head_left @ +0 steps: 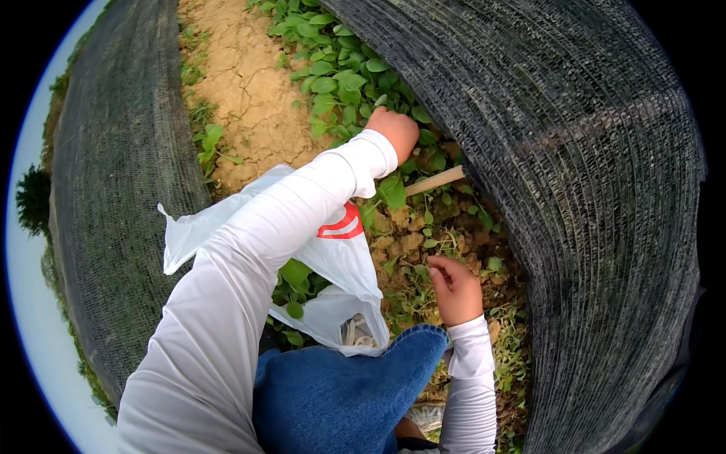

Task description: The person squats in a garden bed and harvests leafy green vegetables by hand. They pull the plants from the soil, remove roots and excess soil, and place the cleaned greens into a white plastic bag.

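My left hand (395, 134) is closed in a fist at the edge of a row of leafy green seedlings (333, 79). Its fingertips are hidden, so whatever they grip cannot be made out. Over loose soil, nearer to me, my right hand (457, 293) has its fingers curled, thumb close to the forefinger, and no object shows in it. Beneath my left forearm lies a white plastic bag (344, 268) with a red mark. Its mouth gapes, and picked-looking green leaves (296, 281) show at the opening. Between the hands, a pale wooden stick (435, 181) slants over the soil.
Dark shade netting (590, 151) rises along the right side, close to both hands. More netting (125, 136) runs along the left, beyond a strip of dry, cracked earth (242, 76). Blue cloth (340, 393) covers my lap, and a shoe (426, 416) shows below.
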Available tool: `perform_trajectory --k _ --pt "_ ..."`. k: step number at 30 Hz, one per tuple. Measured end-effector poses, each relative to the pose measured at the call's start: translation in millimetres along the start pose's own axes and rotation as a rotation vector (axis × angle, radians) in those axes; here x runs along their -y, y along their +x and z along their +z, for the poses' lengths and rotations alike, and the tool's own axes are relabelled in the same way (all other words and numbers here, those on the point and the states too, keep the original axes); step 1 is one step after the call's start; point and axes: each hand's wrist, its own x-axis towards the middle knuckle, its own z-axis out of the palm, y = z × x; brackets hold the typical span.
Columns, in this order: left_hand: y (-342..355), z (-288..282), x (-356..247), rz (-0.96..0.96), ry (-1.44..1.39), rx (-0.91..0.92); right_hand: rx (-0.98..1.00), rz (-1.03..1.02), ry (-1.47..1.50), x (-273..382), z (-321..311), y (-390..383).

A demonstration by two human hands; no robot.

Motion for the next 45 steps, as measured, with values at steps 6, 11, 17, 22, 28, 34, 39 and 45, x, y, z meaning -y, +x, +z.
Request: perform_trajectory --k 6,11,17,22,28,34,39,45 --pt "-44.0 -55.7 19.9 -0.059 -1.042 0.122 -0.017 0.034 0.09 7.0 -0.3 -2.5" --pt "-107.8 -66.7 -16.8 -0.042 -1.458 0.344 -0.071 0.143 0.742 29.9 2.5 1.1" --pt "-132.9 -16.2 -52.8 -0.126 -1.504 0.408 -0.119 0.253 0.821 17.1 13.0 -0.1" --pt "-138.1 12.6 -74.6 -0.134 -1.369 0.253 -0.166 0.339 0.782 2.9 20.6 -8.4" --pt "-133.0 21.5 -86.2 -0.267 -1.449 0.156 -0.401 0.201 0.696 8.0 37.8 -12.7" --pt "-131.4 16.0 -81.0 -0.366 -1.529 -0.027 -0.652 0.059 0.603 19.0 34.6 -15.8" --pt "-94.6 -15.1 -31.2 -0.377 -1.716 -0.322 -0.095 0.186 -0.074 -14.5 -2.6 -14.3" --pt "-32.3 -15.5 10.7 -0.083 -0.535 -0.21 -0.113 0.119 -0.102 4.3 4.3 -6.0"
